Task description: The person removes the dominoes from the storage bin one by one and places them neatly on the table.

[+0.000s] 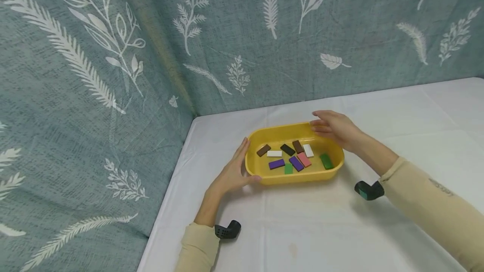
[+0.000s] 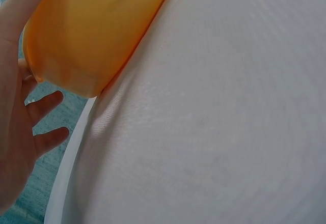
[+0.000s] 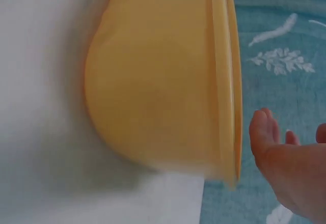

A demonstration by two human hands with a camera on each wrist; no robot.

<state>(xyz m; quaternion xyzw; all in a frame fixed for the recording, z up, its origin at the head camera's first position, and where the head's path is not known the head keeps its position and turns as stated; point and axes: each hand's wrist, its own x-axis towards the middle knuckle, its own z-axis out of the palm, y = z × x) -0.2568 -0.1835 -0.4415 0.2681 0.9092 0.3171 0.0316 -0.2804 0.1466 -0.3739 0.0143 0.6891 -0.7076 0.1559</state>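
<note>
Head, yellow tray (image 1: 296, 178): set on white cloth (image 1: 302, 230); far right rim partly hidden by right hand (image 1: 336, 130), fingers loosely extended; blocks (image 1: 296, 163) contained.
Left wrist, left hand (image 2: 16, 122): cut off at the edge, fingers spread by the tray.
Right wrist, tray wall (image 3: 153, 81): blurred; blocks hidden behind it.

The tub (image 1: 295, 179) is placed toward the desk's (image 1: 302, 230) rear edge, lengthwise from left to right. By the curtain (image 1: 242, 37) the desk is bounded behind and at left. Inside the tub, ten blocks (image 1: 276, 163) are scattered: most are gathered around the middle and left, one is set apart at the right end, and one is laid nearest the front wall. Of the hands, the left (image 1: 231, 173) is placed at the tub's left end, the right (image 1: 336, 128) beside its right rear rim.
</note>
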